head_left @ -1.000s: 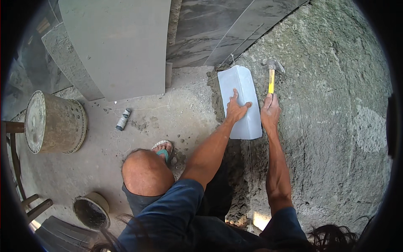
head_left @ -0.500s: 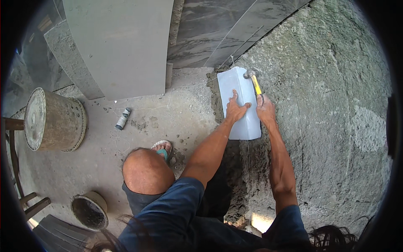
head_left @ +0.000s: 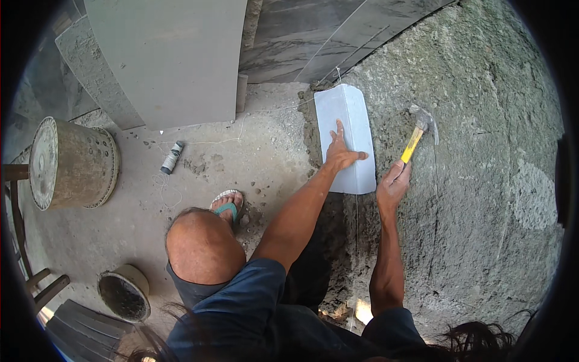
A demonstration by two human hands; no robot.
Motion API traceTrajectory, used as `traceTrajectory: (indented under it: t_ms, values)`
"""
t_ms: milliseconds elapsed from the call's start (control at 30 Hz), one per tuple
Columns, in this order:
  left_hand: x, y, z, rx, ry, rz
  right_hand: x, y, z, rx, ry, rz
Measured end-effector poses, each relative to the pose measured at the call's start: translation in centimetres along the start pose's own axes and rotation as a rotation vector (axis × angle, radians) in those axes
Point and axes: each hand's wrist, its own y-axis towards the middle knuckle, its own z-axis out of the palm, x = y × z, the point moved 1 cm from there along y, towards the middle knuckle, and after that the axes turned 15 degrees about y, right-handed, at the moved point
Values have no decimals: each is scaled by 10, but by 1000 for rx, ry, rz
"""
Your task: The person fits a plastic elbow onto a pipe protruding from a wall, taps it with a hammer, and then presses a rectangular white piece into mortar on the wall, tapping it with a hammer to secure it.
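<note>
A pale grey-white tile piece lies at the foot of the rough wall, with a lengthwise line down it; I cannot tell whether that is a fold, a joint or string. My left hand presses on it, fingers spread and thumb out to the right. To the right, my right hand grips a claw hammer by its yellow handle. The hammer's head is raised away from the tile, in front of the wall. A thin string runs on below the tile's near end, and its far end is tied above the tile.
Rough cement wall fills the right side. Large grey tiles lean at the back. On the floor at left are a string spool, an upturned bucket and a smaller bucket with dark contents. My sandalled foot stands nearby.
The hammer has swung from beside the tile's upper right edge out to the right, and my right hand has moved with it. My left hand stays on the tile.
</note>
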Motion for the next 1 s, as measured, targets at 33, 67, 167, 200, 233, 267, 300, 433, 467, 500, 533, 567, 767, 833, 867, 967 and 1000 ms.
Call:
traceTrajectory:
  t_ms: [33,67,167,200,233,267,300,433,467,500,533,567,767,833,867,967,1000]
  values:
    - [-4,-3,0,25,-18,-1,-18,-2,-3,-3,-9,-1]
    - [-7,-3,1,23,-22,6,-39,-1,-4,204,-166,-20]
    - [8,3,-4,-2,0,-15,-28,2,0,437,-222,-4]
    - [11,6,-10,-17,7,-21,-5,8,1,446,-234,40]
    - [11,2,-6,-5,10,-24,8,7,-5,444,-266,99]
    - [7,-2,-1,8,4,-19,10,5,-7,353,-164,18]
    - [3,-1,-1,7,4,-17,5,5,-5,349,-167,13]
    - [4,3,0,15,8,-8,-32,5,5,160,-167,-57]
    - [11,-2,6,19,8,-12,-29,9,-3,335,-243,-14]
    - [12,-1,4,6,16,-23,-24,19,-1,510,-307,11]
    - [13,4,0,-8,25,-36,-17,21,-1,484,-244,-65]
    - [14,1,3,-2,23,-43,-9,20,-1,489,-248,-58]
    - [-2,5,2,8,56,-11,-11,47,53,191,-165,-93]
    - [4,9,1,11,60,-17,-31,67,60,370,-271,-101]
    - [8,8,0,14,64,-21,-22,75,59,433,-290,-47]
    - [9,2,4,24,91,-59,-5,78,62,447,-290,-20]
    - [4,5,2,11,89,-47,-3,76,68,305,-199,-96]
